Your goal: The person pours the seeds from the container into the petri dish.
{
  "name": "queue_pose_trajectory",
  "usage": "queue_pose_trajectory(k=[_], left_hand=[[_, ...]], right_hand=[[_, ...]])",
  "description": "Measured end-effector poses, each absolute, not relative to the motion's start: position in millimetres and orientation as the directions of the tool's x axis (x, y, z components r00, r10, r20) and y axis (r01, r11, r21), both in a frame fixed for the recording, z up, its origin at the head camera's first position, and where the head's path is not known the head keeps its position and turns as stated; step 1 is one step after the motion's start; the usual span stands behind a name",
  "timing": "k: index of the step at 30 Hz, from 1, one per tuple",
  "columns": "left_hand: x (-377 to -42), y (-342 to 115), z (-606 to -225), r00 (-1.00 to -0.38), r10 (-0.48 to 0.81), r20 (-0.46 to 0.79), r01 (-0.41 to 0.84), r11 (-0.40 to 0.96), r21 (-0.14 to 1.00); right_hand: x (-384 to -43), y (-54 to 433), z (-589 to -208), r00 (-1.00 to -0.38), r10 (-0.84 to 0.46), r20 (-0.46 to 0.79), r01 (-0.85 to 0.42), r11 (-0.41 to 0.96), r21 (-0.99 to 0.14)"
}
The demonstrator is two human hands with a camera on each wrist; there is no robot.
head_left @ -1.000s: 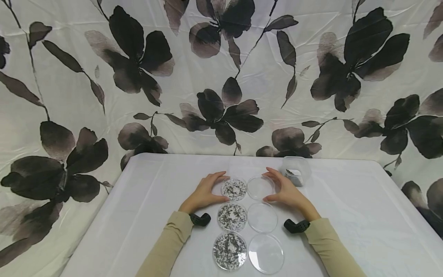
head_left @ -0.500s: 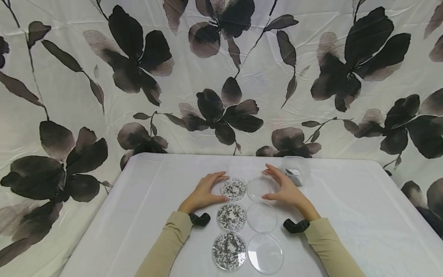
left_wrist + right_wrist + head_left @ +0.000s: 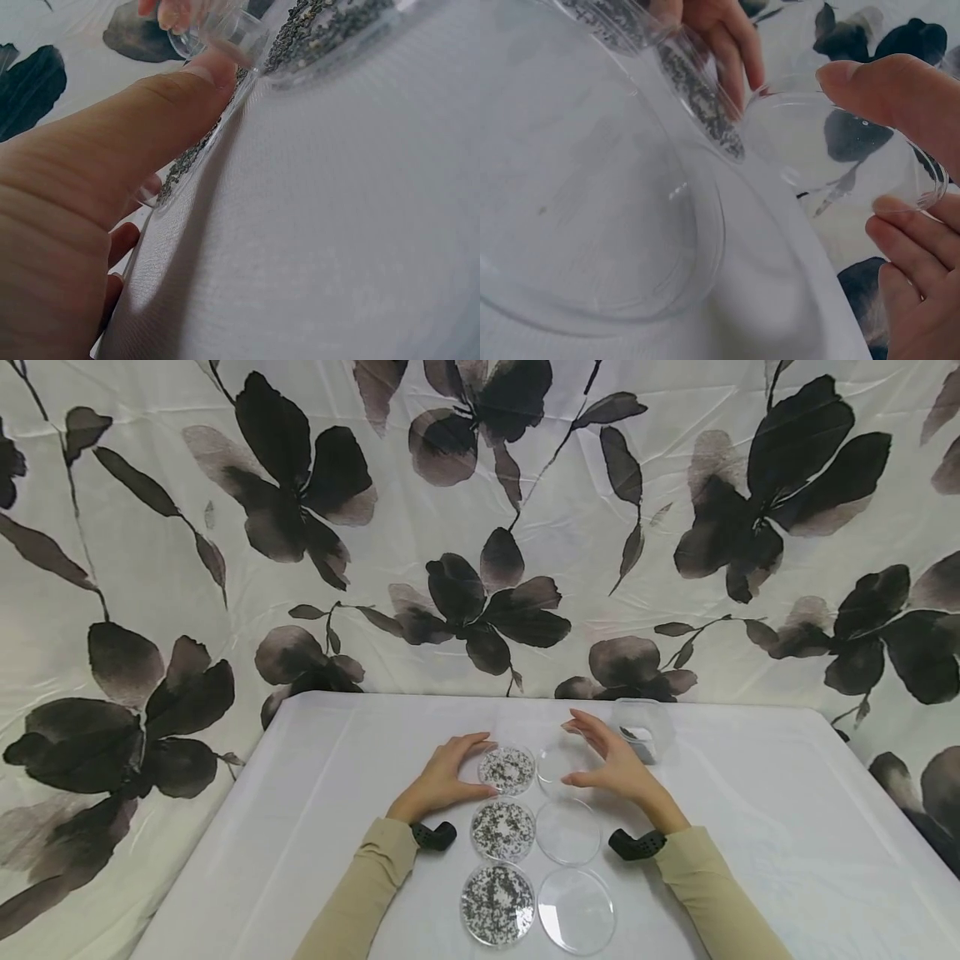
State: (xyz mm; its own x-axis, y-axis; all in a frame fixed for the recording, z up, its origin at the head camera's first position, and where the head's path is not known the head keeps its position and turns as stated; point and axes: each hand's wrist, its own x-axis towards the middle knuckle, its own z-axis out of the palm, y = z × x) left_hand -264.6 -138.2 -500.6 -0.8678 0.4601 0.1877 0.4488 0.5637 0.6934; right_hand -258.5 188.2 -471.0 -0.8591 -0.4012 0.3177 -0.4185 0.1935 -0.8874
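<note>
My left hand (image 3: 446,772) grips the far petri dish (image 3: 507,770) by its sides; the dish holds dark granules. In the left wrist view its thumb (image 3: 150,109) lies along the dish edge, above the granules (image 3: 180,171). Opposite it, my right hand (image 3: 618,768) holds a clear petri dish lid (image 3: 553,767) between thumb and fingers. The right wrist view shows this lid (image 3: 802,139) raised off the table and tilted. Toward me stand a middle dish (image 3: 502,829) and a near dish (image 3: 498,904), both with granules.
Right of these dishes lie two clear lids, the middle lid (image 3: 568,832) and the near lid (image 3: 577,911). A clear container (image 3: 641,735) with something dark inside stands behind my right hand. Floral fabric (image 3: 480,527) hangs behind the white table (image 3: 765,827).
My right hand has moved slightly left and up with the clear lid, toward the far dish. My left hand stays in place around that dish.
</note>
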Motion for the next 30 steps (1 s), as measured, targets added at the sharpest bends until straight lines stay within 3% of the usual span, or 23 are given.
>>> queue_pose_trajectory(k=[24,30], left_hand=[[-265,-138,-500,-0.853,0.471,0.225,0.484,0.552,0.679],[-265,-137,-499,-0.851,0.472,0.229,0.491,0.56,0.668]], right_hand=[[-264,153,-449,-0.843,-0.42,0.335,-0.456,0.229,-0.86],[-249,134,-422,-0.836,-0.449,0.314,-0.45,0.234,-0.862]])
